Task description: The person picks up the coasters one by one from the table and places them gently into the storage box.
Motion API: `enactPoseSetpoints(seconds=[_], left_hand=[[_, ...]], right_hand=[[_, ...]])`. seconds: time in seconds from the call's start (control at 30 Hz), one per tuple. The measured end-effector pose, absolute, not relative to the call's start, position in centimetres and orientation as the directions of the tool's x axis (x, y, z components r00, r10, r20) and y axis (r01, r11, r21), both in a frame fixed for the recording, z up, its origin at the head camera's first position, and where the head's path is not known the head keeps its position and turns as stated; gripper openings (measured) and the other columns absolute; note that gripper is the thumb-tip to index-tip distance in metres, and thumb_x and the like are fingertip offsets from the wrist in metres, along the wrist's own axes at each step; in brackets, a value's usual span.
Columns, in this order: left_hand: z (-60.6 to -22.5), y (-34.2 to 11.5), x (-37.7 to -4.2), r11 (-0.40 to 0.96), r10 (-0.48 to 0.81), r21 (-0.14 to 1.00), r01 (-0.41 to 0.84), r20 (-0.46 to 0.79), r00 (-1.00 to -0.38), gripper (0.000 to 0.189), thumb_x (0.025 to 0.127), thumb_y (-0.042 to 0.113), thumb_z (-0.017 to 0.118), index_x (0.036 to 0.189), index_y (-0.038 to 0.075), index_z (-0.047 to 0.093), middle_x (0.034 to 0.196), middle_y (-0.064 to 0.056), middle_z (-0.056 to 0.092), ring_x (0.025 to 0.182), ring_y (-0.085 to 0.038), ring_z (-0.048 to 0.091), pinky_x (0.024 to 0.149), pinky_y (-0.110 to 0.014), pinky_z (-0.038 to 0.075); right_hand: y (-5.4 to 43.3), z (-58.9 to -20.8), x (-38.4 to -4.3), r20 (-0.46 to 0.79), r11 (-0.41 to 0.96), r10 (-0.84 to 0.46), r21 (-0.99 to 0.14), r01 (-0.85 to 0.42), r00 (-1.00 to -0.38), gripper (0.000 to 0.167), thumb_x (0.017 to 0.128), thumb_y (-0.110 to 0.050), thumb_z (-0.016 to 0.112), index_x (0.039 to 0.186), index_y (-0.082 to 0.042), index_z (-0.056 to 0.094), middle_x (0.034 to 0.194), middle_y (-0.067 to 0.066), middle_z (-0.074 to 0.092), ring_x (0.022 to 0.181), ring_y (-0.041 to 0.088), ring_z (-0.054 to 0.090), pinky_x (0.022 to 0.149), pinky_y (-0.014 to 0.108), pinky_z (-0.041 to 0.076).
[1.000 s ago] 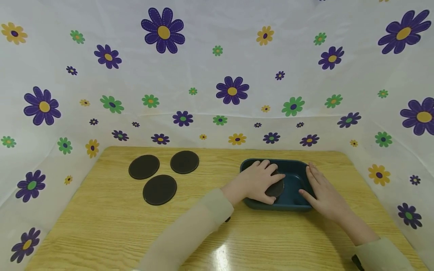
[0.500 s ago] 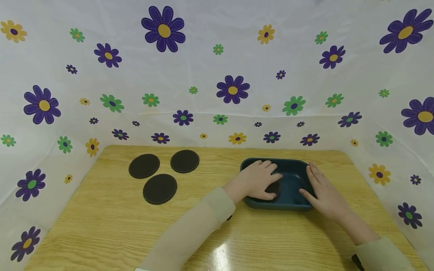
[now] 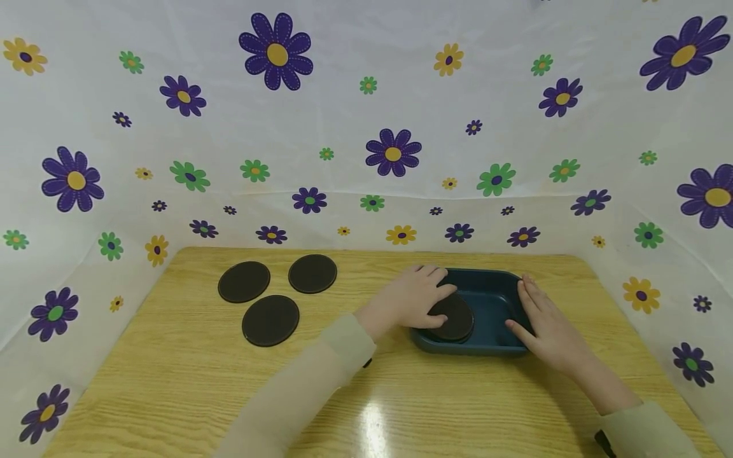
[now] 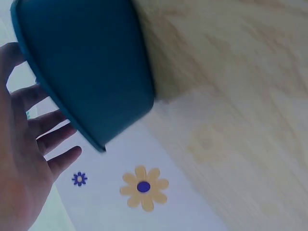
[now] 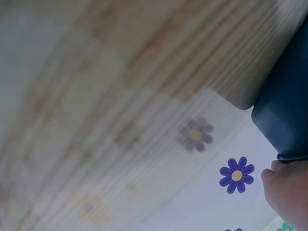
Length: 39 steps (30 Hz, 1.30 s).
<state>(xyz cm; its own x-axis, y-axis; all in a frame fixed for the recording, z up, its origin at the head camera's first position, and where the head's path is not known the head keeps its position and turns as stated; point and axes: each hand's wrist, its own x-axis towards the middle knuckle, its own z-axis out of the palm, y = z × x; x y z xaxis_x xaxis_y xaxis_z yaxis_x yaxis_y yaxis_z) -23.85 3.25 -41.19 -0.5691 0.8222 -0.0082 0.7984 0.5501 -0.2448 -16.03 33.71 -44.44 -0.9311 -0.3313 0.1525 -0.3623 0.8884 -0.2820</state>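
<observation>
In the head view a black round coaster (image 3: pixel 453 318) lies inside the left part of a dark blue tub (image 3: pixel 495 312). My left hand (image 3: pixel 409 296) is over the tub's left end, its thumb at the coaster's edge and its fingers spread. The left wrist view shows those left-hand fingers (image 4: pixel 41 130) loosely extended beside the tub's rim (image 4: pixel 62 113), with nothing held. At the tub's right end, my right hand (image 3: pixel 552 331) holds the wall, thumb inside and the other fingers along the rim. Only part of this right hand (image 5: pixel 288 190) shows in the right wrist view.
Several more black coasters lie flat at the table's left: one at the back left (image 3: pixel 244 282), a second coaster (image 3: pixel 312 273) beside it, and a nearer coaster (image 3: pixel 270 320). A flowered white cloth (image 3: pixel 321 121) encloses the wooden table (image 3: pixel 446 407) at the back and sides.
My left hand has pressed the coaster down into the tub's left part, then released it and drawn back to the left, uncovering more of it. My right hand has stayed in place.
</observation>
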Motion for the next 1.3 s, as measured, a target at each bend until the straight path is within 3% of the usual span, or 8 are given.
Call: enactPoseSetpoints(seconds=[0.23,0.5,0.7,1.23,1.3], left_hand=[[-40.4,0.8,-24.6,0.582,0.807,-0.193,0.79,0.021,-0.59,0.065,0.105,0.058,0.053,0.16,0.023,0.049,0.161,-0.008,0.049,0.152,-0.026,0.044,0.126,-0.044,0.037],[-39.7,-2.5,-25.5,0.659,0.751,-0.107,0.745,0.027,-0.66,0.065,0.104,0.054,0.058,0.16,0.022,0.048,0.166,-0.011,0.043,0.156,-0.03,0.039,0.129,-0.048,0.031],[-40.1,-4.9,-26.2,0.705,0.709,-0.038,0.708,0.013,-0.705,0.064,0.104,0.05,0.06,0.159,0.019,0.049,0.166,-0.012,0.043,0.157,-0.031,0.037,0.13,-0.05,0.029],[-42.9,-11.9,-27.4,0.811,0.586,-0.009,0.586,-0.014,-0.811,0.062,0.103,0.045,0.062,0.156,0.015,0.052,0.161,-0.015,0.048,0.154,-0.035,0.041,0.13,-0.052,0.03],[-43.1,-12.7,-27.6,0.82,0.572,-0.001,0.572,-0.014,-0.82,0.062,0.103,0.043,0.063,0.156,0.014,0.053,0.161,-0.015,0.048,0.154,-0.036,0.041,0.13,-0.053,0.03]], right_hand=[[33.8,-44.5,-16.0,0.15,0.89,-0.33,-0.28,-0.36,-0.932,0.086,0.107,-0.038,0.058,0.164,0.012,0.017,0.174,0.032,0.014,0.163,0.048,0.014,0.13,0.026,-0.01],[33.9,-44.4,-16.0,0.133,0.889,-0.325,-0.296,-0.351,-0.936,0.087,0.108,-0.037,0.059,0.166,0.01,0.014,0.175,0.031,0.011,0.163,0.048,0.012,0.133,0.031,-0.008],[34.0,-44.5,-15.9,0.15,0.887,-0.332,-0.286,-0.363,-0.931,0.087,0.108,-0.038,0.058,0.165,0.011,0.014,0.174,0.032,0.012,0.163,0.048,0.012,0.129,0.023,-0.013],[33.8,-44.6,-16.0,0.145,0.891,-0.328,-0.282,-0.356,-0.934,0.086,0.108,-0.037,0.058,0.165,0.012,0.016,0.175,0.031,0.012,0.163,0.048,0.013,0.125,0.019,-0.015],[33.8,-44.6,-16.0,0.147,0.892,-0.327,-0.279,-0.356,-0.934,0.086,0.108,-0.038,0.057,0.165,0.012,0.016,0.174,0.031,0.013,0.163,0.048,0.014,0.129,0.024,-0.012]])
